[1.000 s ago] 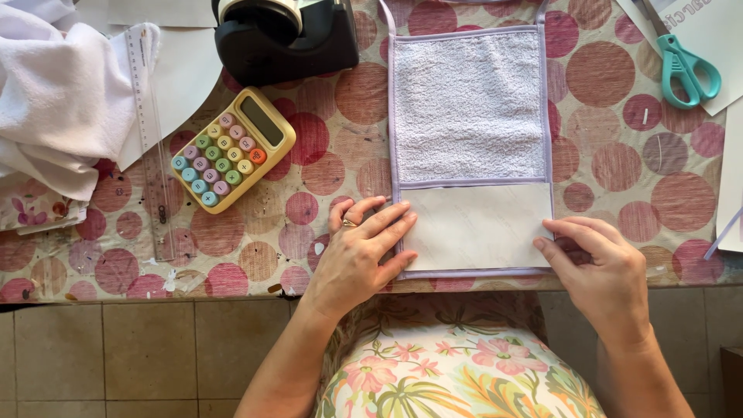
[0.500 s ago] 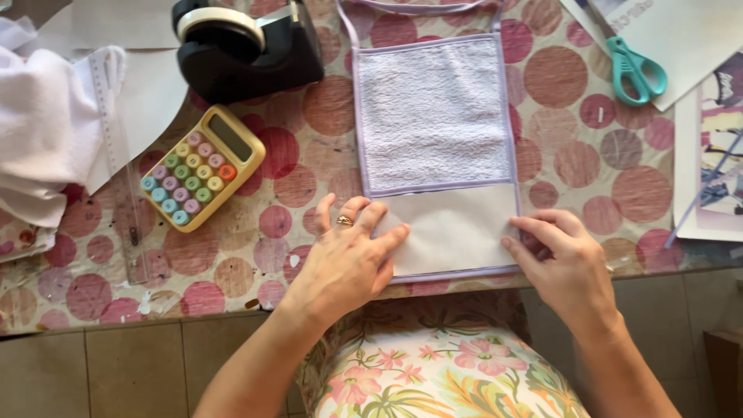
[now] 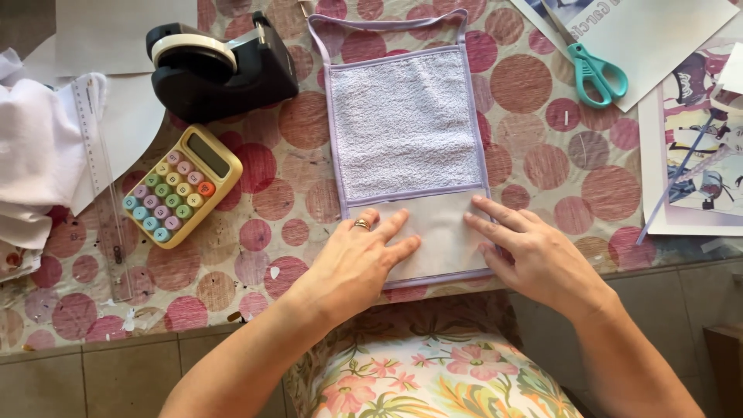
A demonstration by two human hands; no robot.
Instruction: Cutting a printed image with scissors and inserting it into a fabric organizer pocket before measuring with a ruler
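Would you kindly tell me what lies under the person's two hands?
The left hand and right hand press flat on the white lower panel of the lilac-edged terry cloth. Whatever the palms cover is hidden.

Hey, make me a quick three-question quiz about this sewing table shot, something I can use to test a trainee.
1. True or false: both hands lie flat on the smooth white lower panel of the towel piece.
2. Which item lies left of the towel piece, below the tape dispenser? A) calculator B) scissors C) ruler
3. Fill in: the ring sits on the ____ hand.

Key:
1. True: the left hand and the right hand both press that panel.
2. A, the yellow calculator; the scissors lie to the upper right.
3. Left.
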